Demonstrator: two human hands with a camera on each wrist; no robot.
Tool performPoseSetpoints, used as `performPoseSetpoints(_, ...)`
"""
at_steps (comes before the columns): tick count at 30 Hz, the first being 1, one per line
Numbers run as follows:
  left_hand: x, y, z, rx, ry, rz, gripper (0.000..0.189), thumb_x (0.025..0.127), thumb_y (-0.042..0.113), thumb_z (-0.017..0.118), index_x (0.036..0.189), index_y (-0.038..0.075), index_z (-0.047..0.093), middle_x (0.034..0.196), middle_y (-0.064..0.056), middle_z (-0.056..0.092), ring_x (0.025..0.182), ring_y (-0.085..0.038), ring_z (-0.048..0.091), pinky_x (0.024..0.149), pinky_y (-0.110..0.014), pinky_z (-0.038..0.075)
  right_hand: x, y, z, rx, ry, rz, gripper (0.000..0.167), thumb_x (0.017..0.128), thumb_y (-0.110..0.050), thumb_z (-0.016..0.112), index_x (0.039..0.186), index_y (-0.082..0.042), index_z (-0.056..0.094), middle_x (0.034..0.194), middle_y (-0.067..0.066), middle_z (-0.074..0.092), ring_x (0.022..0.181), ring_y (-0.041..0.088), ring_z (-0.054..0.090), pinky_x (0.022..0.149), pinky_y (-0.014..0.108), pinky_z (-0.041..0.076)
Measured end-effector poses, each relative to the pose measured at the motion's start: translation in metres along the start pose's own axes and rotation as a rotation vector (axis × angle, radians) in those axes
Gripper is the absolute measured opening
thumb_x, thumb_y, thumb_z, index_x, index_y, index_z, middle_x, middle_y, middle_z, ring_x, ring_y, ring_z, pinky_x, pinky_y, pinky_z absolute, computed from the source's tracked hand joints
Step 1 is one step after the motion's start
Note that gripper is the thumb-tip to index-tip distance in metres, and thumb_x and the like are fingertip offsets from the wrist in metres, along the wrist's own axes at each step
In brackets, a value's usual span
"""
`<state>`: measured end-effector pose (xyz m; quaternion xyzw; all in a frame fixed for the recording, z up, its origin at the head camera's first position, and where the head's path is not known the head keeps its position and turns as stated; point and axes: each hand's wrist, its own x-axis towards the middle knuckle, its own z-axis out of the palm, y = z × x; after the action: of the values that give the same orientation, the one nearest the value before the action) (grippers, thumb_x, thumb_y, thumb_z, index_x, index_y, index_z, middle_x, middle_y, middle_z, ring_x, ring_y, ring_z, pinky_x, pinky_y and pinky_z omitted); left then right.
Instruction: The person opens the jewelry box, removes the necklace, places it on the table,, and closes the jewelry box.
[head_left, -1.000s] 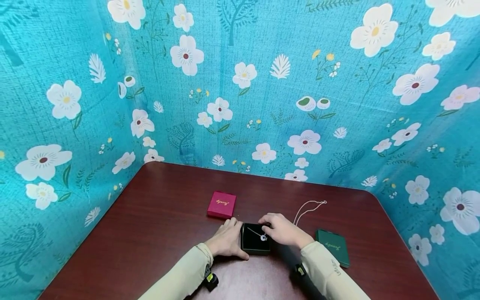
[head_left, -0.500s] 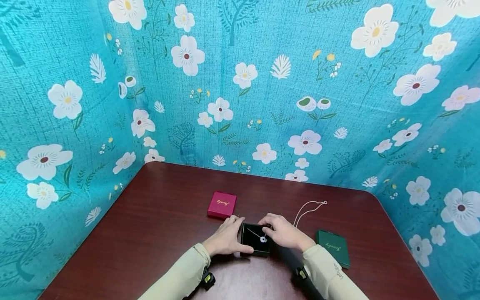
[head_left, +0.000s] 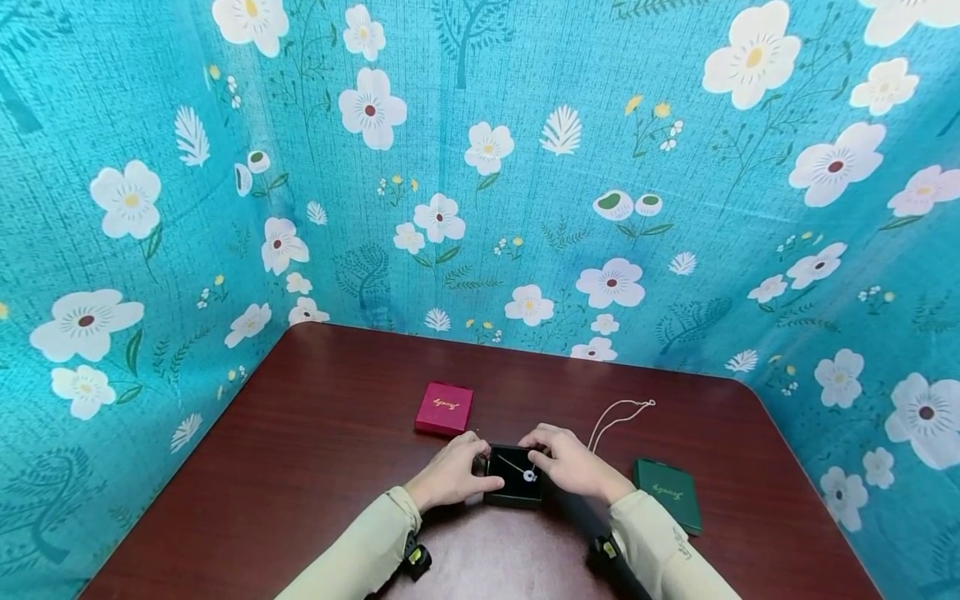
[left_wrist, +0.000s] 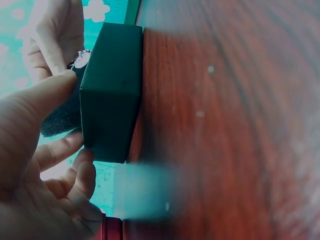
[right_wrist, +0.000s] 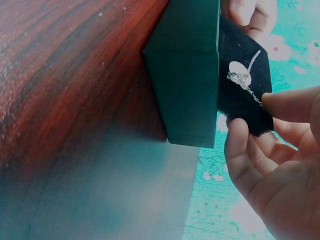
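A black padded insert (head_left: pixel 512 463) sits over a dark green jewelry box base (head_left: pixel 512 502) in the head view. In the right wrist view it stands tilted partly above the rim of the box (right_wrist: pixel 190 75). Across it lies a silver chain with a round pendant (right_wrist: pixel 240 75). My left hand (head_left: pixel 450 477) grips the insert's left side, thumb over its face and fingers along the far edge. With thumb and fingers, my right hand (head_left: pixel 576 465) pinches the opposite edge, its thumb (right_wrist: pixel 292 106) on the chain.
A dark green lid (head_left: pixel 667 496) with gold lettering lies to the right of my right hand. Behind my left hand is a magenta jewelry box (head_left: pixel 444 408). Another thin chain (head_left: pixel 650 403) lies at the back right. A floral curtain (head_left: pixel 480 208) hangs behind the table (head_left: pixel 352 392).
My left thumb has risen slightly from the box's front corner onto the insert's edge. The pendant has shifted a little; the right hand stays at its edge.
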<state>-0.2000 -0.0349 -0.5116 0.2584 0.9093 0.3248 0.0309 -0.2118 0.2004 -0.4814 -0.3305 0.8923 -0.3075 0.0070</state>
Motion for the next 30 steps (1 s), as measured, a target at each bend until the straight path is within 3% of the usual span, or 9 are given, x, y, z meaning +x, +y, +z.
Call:
performPoseSetpoints(6,0.0003,-0.0012,0.0022,-0.007,-0.009,0.024,0.029,0.081,0.040,0.072,0.083,0.014,0.061,0.083,0.001,0.048,0.073,-0.007,0.042,0.063,-0.021,0.038,-0.0017,0.0003,0.0008,0.022,0.021,0.014,0.018,0.090,-0.004,0.060,0.103,-0.013,0.067,0.096,-0.007,0.060,0.086,0.009,0.055,0.076,0.031,0.048)
performPoseSetpoints(15,0.0021,-0.0013,0.0009,0.024,-0.019,0.019,0.028,0.083,0.042,0.069,0.088,0.015,0.062,0.083,0.002,0.047,0.074,-0.007,0.042,0.062,-0.021,0.039,-0.0015,0.0014,-0.0017,0.045,0.066,0.067,0.019,0.092,-0.007,0.060,0.107,-0.016,0.067,0.098,-0.009,0.059,0.087,0.009,0.055,0.077,0.032,0.048)
performPoseSetpoints(20,0.0028,-0.0005,-0.0001,0.020,-0.017,0.026,0.026,0.085,0.042,0.067,0.084,0.017,0.060,0.083,0.003,0.047,0.074,-0.006,0.042,0.062,-0.021,0.038,0.0000,-0.0005,-0.0025,0.053,0.119,0.038,0.020,0.091,-0.005,0.061,0.107,-0.015,0.067,0.098,-0.008,0.059,0.085,0.009,0.054,0.074,0.031,0.048)
performPoseSetpoints(30,0.0064,0.0038,-0.0023,-0.014,0.055,0.062,0.025,0.088,0.034,0.065,0.074,0.017,0.053,0.076,0.007,0.045,0.068,-0.007,0.044,0.060,-0.022,0.039,0.0024,-0.0060,-0.0089,0.073,0.169,0.093,0.021,0.091,-0.006,0.061,0.108,-0.017,0.066,0.100,-0.010,0.059,0.084,0.008,0.054,0.073,0.029,0.047)
